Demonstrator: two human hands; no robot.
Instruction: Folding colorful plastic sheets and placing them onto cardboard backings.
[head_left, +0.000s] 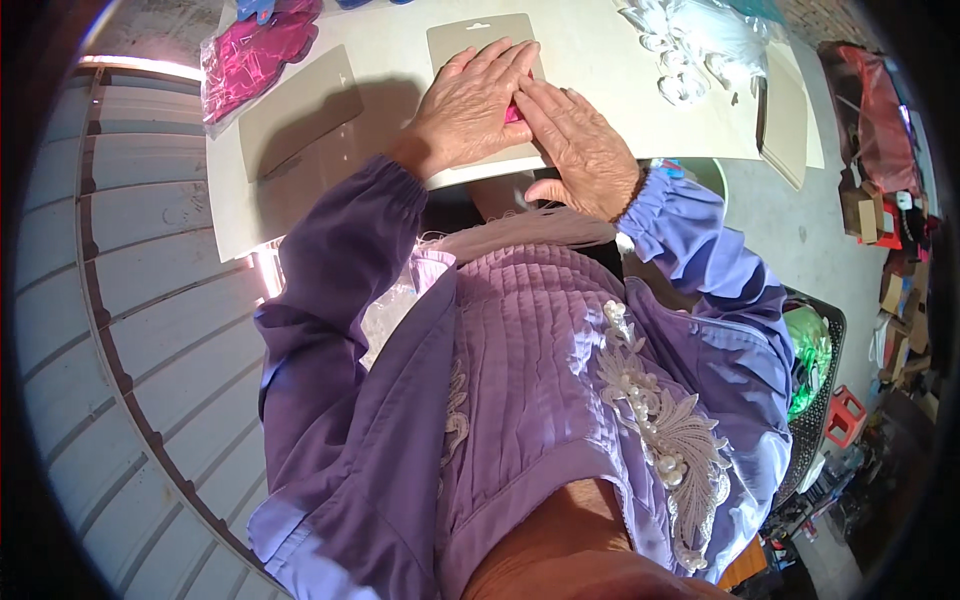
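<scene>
My left hand (468, 108) lies flat, fingers together and stretched out, on a beige card (455, 38) with a hang slot at its far edge. Across its fingers reaches my right hand (580, 140), its own fingers straight and its thumb apart. A bit of bright pink material (514, 108) shows between the two hands; most of it is covered, so its kind cannot be told. A second beige card (305, 112) rests on the white table (230, 215) to the left, partly in shadow.
Pink material in clear plastic (255, 65) lies at the far left. Clear and white wrapped pieces (690, 50) are at the far right. Beige cards (785, 125) overhang the right edge. A black crate (808, 440) with green plastic and a red stool (846, 418) stand right.
</scene>
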